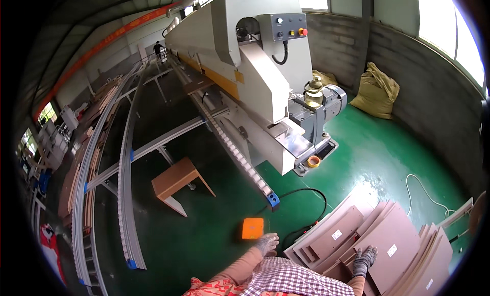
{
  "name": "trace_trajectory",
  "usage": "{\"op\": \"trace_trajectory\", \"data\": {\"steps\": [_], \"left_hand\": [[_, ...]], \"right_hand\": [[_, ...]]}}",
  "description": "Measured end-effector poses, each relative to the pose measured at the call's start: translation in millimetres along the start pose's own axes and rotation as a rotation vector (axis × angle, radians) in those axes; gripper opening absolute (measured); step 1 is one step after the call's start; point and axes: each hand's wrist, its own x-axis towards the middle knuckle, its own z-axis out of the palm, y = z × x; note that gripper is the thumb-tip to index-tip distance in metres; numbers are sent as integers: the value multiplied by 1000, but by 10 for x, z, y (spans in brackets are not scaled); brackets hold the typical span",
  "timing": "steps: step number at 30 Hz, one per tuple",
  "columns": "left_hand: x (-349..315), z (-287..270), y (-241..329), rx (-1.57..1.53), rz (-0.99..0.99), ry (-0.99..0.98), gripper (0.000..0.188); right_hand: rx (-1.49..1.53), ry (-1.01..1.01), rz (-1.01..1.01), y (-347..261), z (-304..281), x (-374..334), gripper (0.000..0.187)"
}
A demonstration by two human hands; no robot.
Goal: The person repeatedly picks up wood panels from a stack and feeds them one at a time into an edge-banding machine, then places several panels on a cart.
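Gloved hands hang empty: left hand over green floor, right hand above stacked boards.

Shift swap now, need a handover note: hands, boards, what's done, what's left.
Left hand: gloved, empty, open, hanging over the green floor near the orange box.
Right hand: gloved, reaching down at the stack of brown boards, grip not clear.
The long grey machine and its roller conveyor carry no board at this end.
Done: none visibly fed.
Left: the whole stack.
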Motion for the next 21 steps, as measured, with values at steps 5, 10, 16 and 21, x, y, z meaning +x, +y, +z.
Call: {"op": "trace_trajectory", "data": {"steps": [5, 10, 16, 21], "left_hand": [[-564, -116, 718, -134, 234, 389, 21], [-604, -725, 1339, -158, 389, 417, 21], [-650, -515, 2041, -179, 486, 539, 22], [-493, -134, 2603, -170, 512, 434, 28]], "right_hand": [[-16, -4, 46, -90, -10, -12, 66], [42, 40, 43, -155, 62, 73, 56], [326, 241, -244, -621, 284, -54, 34], [887, -117, -218, -817, 473, -245, 12]]}}
